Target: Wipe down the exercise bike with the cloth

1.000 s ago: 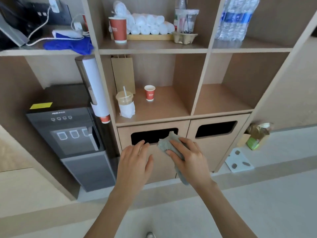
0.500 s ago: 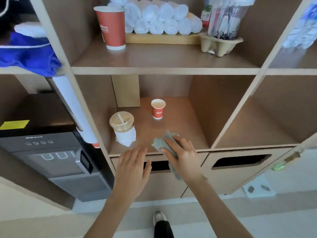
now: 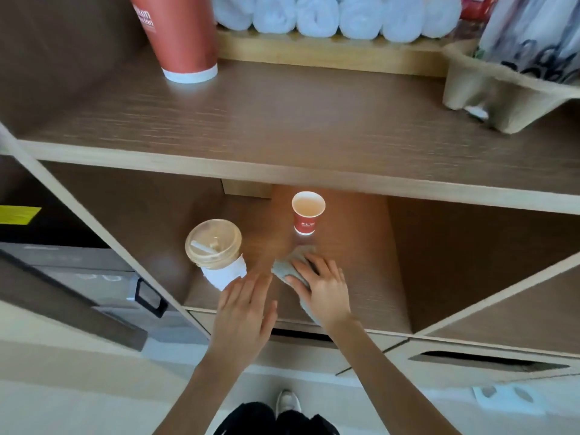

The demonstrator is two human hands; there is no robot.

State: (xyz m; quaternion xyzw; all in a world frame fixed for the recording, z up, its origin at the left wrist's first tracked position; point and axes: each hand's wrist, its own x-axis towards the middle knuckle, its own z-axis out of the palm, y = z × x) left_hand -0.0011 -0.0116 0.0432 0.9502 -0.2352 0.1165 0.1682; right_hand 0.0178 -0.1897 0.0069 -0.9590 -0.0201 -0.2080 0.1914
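Note:
No exercise bike is in view. A grey-green cloth (image 3: 289, 265) lies bunched under my right hand (image 3: 323, 290), which grips it and presses it on the wooden lower shelf (image 3: 370, 293). My left hand (image 3: 243, 318) hovers flat over the shelf's front edge with fingers spread, holding nothing. Its fingertips are close to the lidded iced drink cup (image 3: 216, 251).
A small red paper cup (image 3: 307, 213) stands behind the cloth. On the upper shelf (image 3: 282, 120) are a tall red cup (image 3: 179, 36), rolled white towels (image 3: 339, 17) and a cardboard cup carrier (image 3: 499, 89). A grey water dispenser (image 3: 72, 277) stands at the left; bin slots (image 3: 486, 362) sit below.
The view has moved closer to the shelving. My right hand has carried the cloth from the front of the bin cabinet up onto the lower shelf; my left hand rose with it.

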